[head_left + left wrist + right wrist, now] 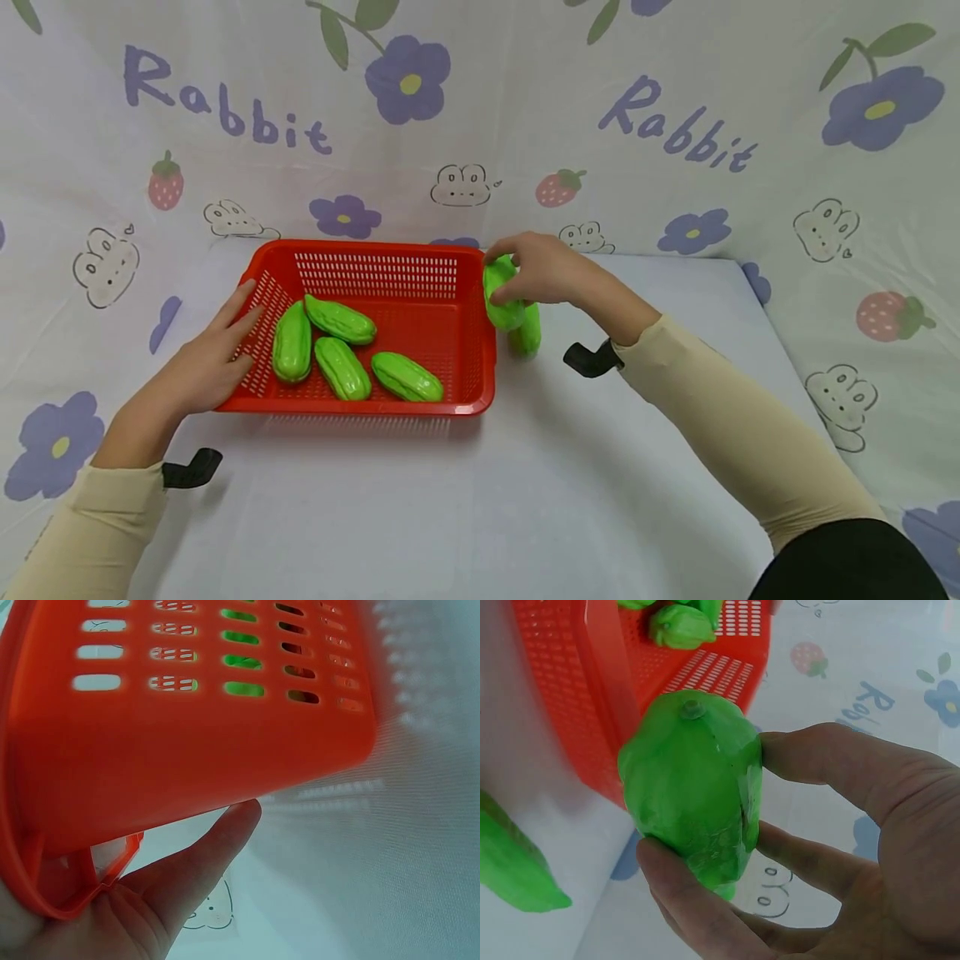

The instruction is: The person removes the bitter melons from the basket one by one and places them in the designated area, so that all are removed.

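My right hand (547, 268) grips a glossy green ribbed toy gourd (686, 776) between thumb and fingers, just beyond the basket's right rim. A second green gourd (530, 333) lies on the table below that hand, partly covered by the held one. Against the left end of the red plastic basket (360, 407) rests my left hand (206, 367), its fingers spread and fairly straight. The left wrist view shows one digit (217, 844) along the basket's outer wall. Several more green gourds (408, 377) lie inside, mostly toward the left and front.
A white cloth covers the table (465, 508). Behind it hangs a pale sheet (525, 92) printed with rabbits, flowers and strawberries. The basket has slotted walls, and its floor (420, 325) shows at the right.
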A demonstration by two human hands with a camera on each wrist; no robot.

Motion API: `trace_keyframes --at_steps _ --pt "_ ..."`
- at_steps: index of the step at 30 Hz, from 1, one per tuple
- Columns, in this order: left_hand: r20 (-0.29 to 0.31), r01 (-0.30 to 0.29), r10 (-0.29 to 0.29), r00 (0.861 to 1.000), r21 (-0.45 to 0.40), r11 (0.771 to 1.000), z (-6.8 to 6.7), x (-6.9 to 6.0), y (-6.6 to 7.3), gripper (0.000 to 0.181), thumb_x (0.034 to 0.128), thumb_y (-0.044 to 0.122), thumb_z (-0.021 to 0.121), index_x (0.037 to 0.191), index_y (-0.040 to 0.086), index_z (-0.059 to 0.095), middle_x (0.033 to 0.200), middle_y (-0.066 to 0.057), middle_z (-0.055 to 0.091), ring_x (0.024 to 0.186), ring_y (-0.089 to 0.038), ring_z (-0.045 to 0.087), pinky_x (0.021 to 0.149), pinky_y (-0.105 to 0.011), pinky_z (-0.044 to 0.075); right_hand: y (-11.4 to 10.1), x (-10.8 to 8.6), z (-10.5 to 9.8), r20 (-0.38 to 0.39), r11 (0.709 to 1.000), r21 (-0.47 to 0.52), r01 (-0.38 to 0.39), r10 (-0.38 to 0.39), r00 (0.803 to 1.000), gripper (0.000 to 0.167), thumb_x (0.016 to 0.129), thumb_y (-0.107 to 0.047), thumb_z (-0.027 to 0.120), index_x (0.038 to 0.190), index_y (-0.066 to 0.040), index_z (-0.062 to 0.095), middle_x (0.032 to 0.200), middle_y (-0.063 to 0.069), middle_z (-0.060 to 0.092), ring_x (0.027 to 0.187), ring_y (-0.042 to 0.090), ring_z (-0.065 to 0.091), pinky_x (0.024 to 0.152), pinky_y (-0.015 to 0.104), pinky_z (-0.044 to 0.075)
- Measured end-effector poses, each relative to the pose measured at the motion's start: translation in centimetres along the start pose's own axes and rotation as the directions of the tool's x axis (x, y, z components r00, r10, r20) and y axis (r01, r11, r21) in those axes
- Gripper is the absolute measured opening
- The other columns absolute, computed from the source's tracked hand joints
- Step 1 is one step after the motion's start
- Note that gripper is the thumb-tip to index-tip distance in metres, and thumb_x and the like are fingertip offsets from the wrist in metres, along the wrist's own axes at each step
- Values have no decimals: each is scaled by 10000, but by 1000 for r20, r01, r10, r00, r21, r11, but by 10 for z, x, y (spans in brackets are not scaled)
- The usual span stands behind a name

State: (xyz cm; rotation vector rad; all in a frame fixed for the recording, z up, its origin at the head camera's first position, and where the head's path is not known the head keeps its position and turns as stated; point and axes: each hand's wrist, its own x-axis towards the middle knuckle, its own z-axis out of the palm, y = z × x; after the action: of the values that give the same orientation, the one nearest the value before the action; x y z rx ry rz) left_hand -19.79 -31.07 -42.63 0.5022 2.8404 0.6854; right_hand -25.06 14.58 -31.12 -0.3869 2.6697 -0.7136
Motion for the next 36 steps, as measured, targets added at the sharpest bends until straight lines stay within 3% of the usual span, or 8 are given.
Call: trace_keyframes --at_steps 22,36 --pt "-11 -12 12 1000 1 1000 1 0 -3 700 1034 30 520 1659 -113 240 1809 -121 -137 1530 -582 282 1098 -739 419 30 -7 -8 -22 997 46 -59 60 998 581 939 -191 815 1487 -96 646 1419 256 579 1040 349 741 884 461 645" --pt "-10 -5 5 1000 -19 1000 3 1 -4 704 1037 26 524 1665 -104 235 1810 -115 -135 1561 -566 233 1110 -737 402 68 -13 -14 -15 992 93 -91 93 996 577 947 -150 814 1484 -43 631 1431 312 538 981 337 773 897 464 638"
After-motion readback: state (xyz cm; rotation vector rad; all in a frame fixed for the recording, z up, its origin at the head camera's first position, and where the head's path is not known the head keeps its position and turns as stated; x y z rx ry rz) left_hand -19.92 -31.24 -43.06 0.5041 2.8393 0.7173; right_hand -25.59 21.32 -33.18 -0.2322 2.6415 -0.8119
